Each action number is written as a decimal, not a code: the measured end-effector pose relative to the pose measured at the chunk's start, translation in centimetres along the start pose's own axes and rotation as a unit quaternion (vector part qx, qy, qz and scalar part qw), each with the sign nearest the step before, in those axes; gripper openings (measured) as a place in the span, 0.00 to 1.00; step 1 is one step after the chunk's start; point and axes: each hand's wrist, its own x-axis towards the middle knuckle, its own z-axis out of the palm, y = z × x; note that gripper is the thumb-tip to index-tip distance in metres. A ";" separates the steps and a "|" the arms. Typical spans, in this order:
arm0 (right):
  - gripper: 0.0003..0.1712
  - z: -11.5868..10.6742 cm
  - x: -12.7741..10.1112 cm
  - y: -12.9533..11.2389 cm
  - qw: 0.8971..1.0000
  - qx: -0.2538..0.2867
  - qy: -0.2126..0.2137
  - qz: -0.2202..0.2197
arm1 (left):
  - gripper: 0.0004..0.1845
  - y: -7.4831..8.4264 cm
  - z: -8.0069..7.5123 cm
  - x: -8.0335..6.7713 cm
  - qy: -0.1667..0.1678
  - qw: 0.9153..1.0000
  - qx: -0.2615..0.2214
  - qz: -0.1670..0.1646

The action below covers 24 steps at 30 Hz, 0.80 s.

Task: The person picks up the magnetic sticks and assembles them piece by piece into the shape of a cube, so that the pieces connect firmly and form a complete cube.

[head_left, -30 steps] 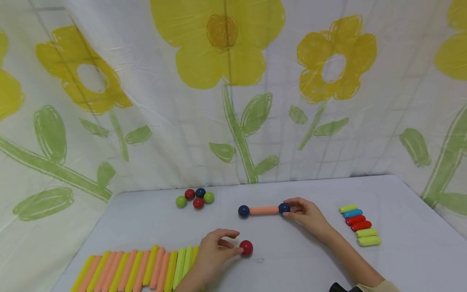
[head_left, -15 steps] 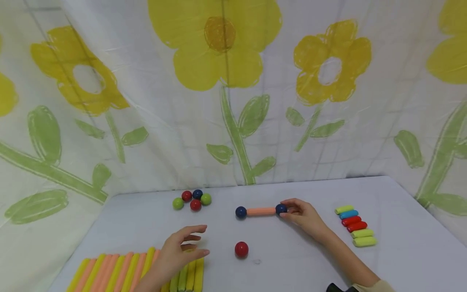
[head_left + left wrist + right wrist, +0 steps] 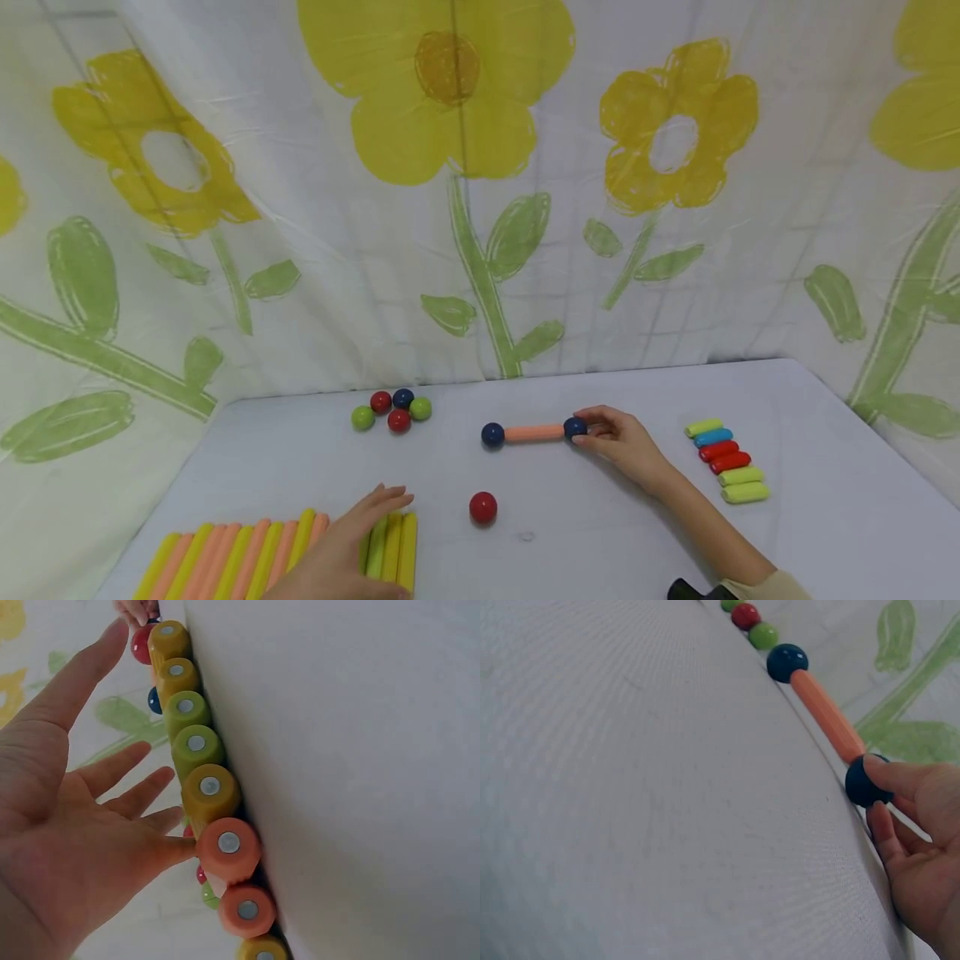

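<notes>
My right hand [image 3: 624,446] pinches a dark blue ball [image 3: 575,428] between thumb and fingers. That ball joins one end of an orange rod [image 3: 534,433], whose other end meets a second dark blue ball [image 3: 492,435]; the piece lies on the table. My left hand [image 3: 341,554], fingers spread, hovers over the right part of a row of rods [image 3: 210,786]. In the left wrist view the rods show metal discs in their ends, and nothing sits between thumb and fingers. A lone red ball [image 3: 483,508] rests to the right of the row.
At the back left is a cluster of red, green and blue balls [image 3: 399,420]. Several short yellow-green, blue and red rods [image 3: 724,451] line up on the right. A flowered curtain [image 3: 375,292] hangs behind the white table [image 3: 600,542].
My left hand has let go of the red ball and moved left and down to the rods. The ball stays on the table. The right hand keeps its hold on the blue ball.
</notes>
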 end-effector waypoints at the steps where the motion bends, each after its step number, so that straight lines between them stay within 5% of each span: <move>1: 0.25 0.0 0.0 0.0 1.000 0.000 0.000 0.000 | 0.49 -0.1 0.0 0.0 -0.007 1.000 0.004 0.001; 10: 0.25 -0.1 -0.1 0.1 1.000 -0.002 0.000 0.003 | 0.48 -0.6 0.2 0.3 -0.027 0.998 0.042 0.038; 24: 0.25 -0.1 0.0 0.2 1.000 -0.002 -0.004 -0.002 | 0.48 -0.1 0.1 0.6 -0.011 1.000 0.020 -0.018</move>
